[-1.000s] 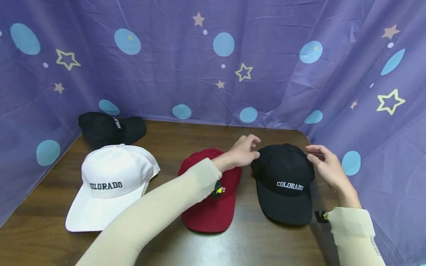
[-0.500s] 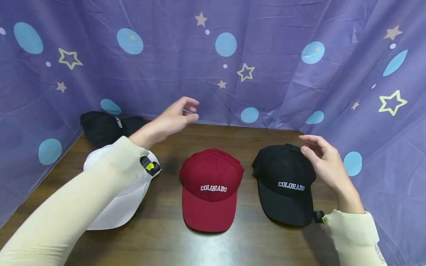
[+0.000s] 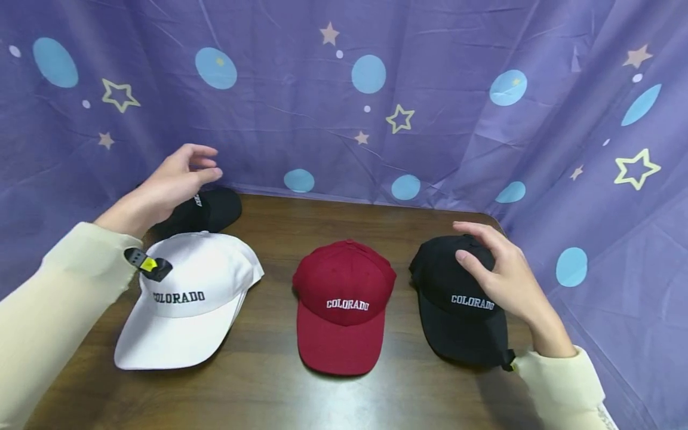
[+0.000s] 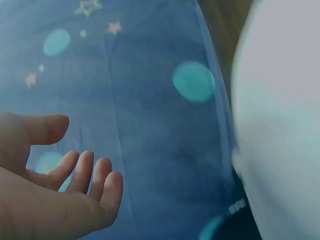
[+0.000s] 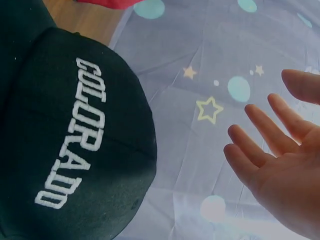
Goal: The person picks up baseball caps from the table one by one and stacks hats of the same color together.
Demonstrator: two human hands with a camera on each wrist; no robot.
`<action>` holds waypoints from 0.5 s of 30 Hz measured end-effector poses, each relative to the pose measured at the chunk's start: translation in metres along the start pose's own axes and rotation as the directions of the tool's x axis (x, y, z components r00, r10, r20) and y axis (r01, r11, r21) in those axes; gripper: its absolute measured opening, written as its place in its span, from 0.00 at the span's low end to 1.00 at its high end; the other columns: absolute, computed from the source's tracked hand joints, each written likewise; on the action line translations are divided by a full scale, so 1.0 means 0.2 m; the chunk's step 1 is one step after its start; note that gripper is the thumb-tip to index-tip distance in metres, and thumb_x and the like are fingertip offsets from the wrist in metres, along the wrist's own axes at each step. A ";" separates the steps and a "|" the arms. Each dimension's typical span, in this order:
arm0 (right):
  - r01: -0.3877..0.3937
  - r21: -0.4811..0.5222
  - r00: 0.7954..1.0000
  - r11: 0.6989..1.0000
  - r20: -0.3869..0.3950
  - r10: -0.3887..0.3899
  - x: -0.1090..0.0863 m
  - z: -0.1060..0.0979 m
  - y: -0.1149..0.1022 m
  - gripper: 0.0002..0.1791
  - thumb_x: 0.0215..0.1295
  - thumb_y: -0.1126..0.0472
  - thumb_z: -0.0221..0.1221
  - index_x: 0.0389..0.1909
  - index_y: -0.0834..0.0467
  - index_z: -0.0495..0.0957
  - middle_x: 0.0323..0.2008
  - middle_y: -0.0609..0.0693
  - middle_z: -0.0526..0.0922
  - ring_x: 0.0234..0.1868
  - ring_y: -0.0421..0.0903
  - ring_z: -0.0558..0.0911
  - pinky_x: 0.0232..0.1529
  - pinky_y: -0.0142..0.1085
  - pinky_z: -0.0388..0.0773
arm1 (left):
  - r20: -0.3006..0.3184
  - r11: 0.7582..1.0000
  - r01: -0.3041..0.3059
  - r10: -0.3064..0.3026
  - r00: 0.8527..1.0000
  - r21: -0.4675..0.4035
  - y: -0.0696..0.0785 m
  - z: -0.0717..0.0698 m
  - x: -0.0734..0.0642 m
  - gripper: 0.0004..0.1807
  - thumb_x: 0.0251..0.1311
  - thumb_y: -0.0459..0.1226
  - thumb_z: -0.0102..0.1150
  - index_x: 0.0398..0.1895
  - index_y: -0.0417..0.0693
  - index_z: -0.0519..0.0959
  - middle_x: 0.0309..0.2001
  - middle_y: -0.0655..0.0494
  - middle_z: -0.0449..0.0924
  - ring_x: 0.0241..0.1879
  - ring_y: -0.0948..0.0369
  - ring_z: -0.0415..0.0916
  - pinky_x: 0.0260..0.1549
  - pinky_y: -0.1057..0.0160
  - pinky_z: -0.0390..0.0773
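My left hand (image 3: 174, 182) is raised over the black cap (image 3: 223, 210) at the back left and hides part of it. In the left wrist view its fingers (image 4: 102, 180) are loosely bent and hold nothing. Below that wrist sits the white cap (image 3: 188, 263), its brim toward me. Above the right-hand black cap (image 3: 438, 269) hovers my right hand (image 3: 502, 272), covering part of the crown in the head view. The right wrist view shows it apart from the cap, with relaxed fingers (image 5: 255, 130). Between the white and right black caps lies a red cap (image 3: 344, 280).
All the caps sit on a brown wooden table (image 3: 269, 358). A purple curtain (image 3: 322, 107) with stars and blue dots hangs behind the table and along both sides, close to the back left cap.
My left hand has swept left from beside the right-hand black cap, past the red and white caps, to over the back left cap. The right hand has shifted slightly left.
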State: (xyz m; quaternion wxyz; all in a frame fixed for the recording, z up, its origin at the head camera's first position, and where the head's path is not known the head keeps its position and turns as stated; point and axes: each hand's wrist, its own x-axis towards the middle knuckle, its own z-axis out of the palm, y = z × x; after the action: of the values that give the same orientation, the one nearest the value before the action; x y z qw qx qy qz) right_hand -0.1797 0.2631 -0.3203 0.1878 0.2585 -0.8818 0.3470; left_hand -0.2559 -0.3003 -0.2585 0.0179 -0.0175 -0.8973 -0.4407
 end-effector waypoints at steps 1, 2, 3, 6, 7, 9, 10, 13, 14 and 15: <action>0.023 -0.007 1.000 1.000 0.002 -0.023 0.00 0.01 -0.01 0.29 0.71 0.67 0.67 0.71 0.48 0.77 0.66 0.46 0.81 0.69 0.31 0.73 0.68 0.21 0.62 | -0.014 1.000 0.005 -0.005 1.000 0.011 -0.04 -0.02 0.00 0.36 0.82 0.46 0.49 0.83 0.41 0.53 0.76 0.34 0.58 0.72 0.39 0.61 0.68 0.38 0.63; 0.041 -0.012 0.999 0.999 0.006 -0.041 0.00 0.01 -0.01 0.30 0.71 0.67 0.67 0.71 0.48 0.77 0.66 0.46 0.81 0.69 0.31 0.73 0.68 0.21 0.62 | -0.028 1.000 0.010 -0.009 1.000 0.019 -0.07 -0.05 -0.01 0.36 0.82 0.47 0.49 0.83 0.40 0.53 0.75 0.33 0.57 0.72 0.38 0.60 0.68 0.37 0.63; 0.054 -0.018 0.998 0.998 0.009 -0.054 0.00 0.02 -0.02 0.30 0.71 0.67 0.68 0.71 0.48 0.77 0.67 0.47 0.81 0.69 0.31 0.73 0.68 0.21 0.62 | -0.042 0.999 0.018 -0.016 0.999 0.031 -0.10 -0.07 -0.01 0.37 0.82 0.47 0.49 0.84 0.39 0.52 0.75 0.32 0.57 0.72 0.37 0.60 0.69 0.35 0.62; 0.078 -0.028 0.997 0.997 0.017 -0.077 -0.01 0.03 -0.04 0.30 0.70 0.67 0.68 0.71 0.50 0.77 0.68 0.47 0.80 0.71 0.34 0.73 0.69 0.21 0.61 | -0.072 0.997 0.045 -0.041 0.997 0.056 -0.21 -0.14 -0.03 0.39 0.82 0.49 0.48 0.84 0.38 0.50 0.76 0.29 0.56 0.73 0.33 0.56 0.70 0.31 0.60; 0.086 -0.027 0.996 0.996 0.019 -0.086 -0.01 0.04 -0.04 0.30 0.69 0.68 0.68 0.71 0.51 0.77 0.68 0.47 0.80 0.71 0.35 0.73 0.69 0.22 0.61 | -0.081 0.996 0.057 -0.052 0.995 0.063 -0.24 -0.16 -0.04 0.39 0.81 0.49 0.48 0.84 0.38 0.50 0.76 0.28 0.55 0.73 0.32 0.56 0.70 0.30 0.59; 0.100 -0.027 0.995 0.995 0.027 -0.099 -0.02 0.05 -0.04 0.30 0.69 0.68 0.68 0.71 0.53 0.77 0.69 0.47 0.79 0.72 0.38 0.73 0.70 0.22 0.61 | -0.098 0.993 0.084 -0.076 0.992 0.078 -0.31 -0.20 -0.04 0.40 0.81 0.50 0.46 0.84 0.36 0.48 0.75 0.27 0.54 0.73 0.31 0.55 0.70 0.29 0.59; 0.106 -0.025 0.994 0.994 0.032 -0.105 -0.02 0.06 -0.04 0.30 0.69 0.68 0.68 0.71 0.54 0.77 0.69 0.46 0.79 0.72 0.39 0.73 0.70 0.22 0.61 | -0.105 0.992 0.099 -0.090 0.990 0.079 -0.35 -0.22 -0.05 0.41 0.82 0.50 0.46 0.84 0.35 0.47 0.75 0.26 0.53 0.73 0.30 0.55 0.70 0.29 0.59; 0.118 -0.023 0.992 0.993 0.048 -0.117 -0.03 0.08 -0.04 0.31 0.68 0.69 0.69 0.71 0.53 0.76 0.70 0.47 0.78 0.73 0.42 0.73 0.70 0.22 0.62 | -0.109 0.987 0.142 -0.133 0.985 0.077 -0.46 -0.26 -0.06 0.42 0.82 0.50 0.43 0.83 0.29 0.44 0.75 0.22 0.51 0.72 0.30 0.54 0.69 0.30 0.59; 0.119 -0.026 0.992 0.993 0.054 -0.118 -0.04 0.09 -0.04 0.31 0.68 0.68 0.69 0.72 0.53 0.76 0.70 0.47 0.78 0.73 0.43 0.73 0.70 0.22 0.61 | -0.104 0.986 0.153 -0.146 0.984 0.072 -0.50 -0.28 -0.06 0.43 0.82 0.50 0.42 0.83 0.27 0.43 0.75 0.21 0.50 0.72 0.29 0.53 0.69 0.30 0.58; 0.120 -0.027 0.991 0.992 0.061 -0.119 -0.04 0.09 -0.04 0.32 0.68 0.68 0.69 0.72 0.52 0.75 0.70 0.47 0.78 0.73 0.44 0.74 0.70 0.22 0.61 | -0.097 0.983 0.171 -0.165 0.982 0.063 -0.53 -0.29 -0.07 0.43 0.82 0.50 0.41 0.82 0.26 0.42 0.76 0.20 0.48 0.73 0.28 0.52 0.70 0.29 0.57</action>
State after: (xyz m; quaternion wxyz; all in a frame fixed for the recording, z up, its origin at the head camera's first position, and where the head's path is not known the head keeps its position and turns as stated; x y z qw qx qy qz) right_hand -0.1710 0.2472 -0.3329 0.1858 0.3181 -0.8751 0.3139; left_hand -0.2467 -0.4118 -0.3083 0.0221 0.0790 -0.9088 -0.4090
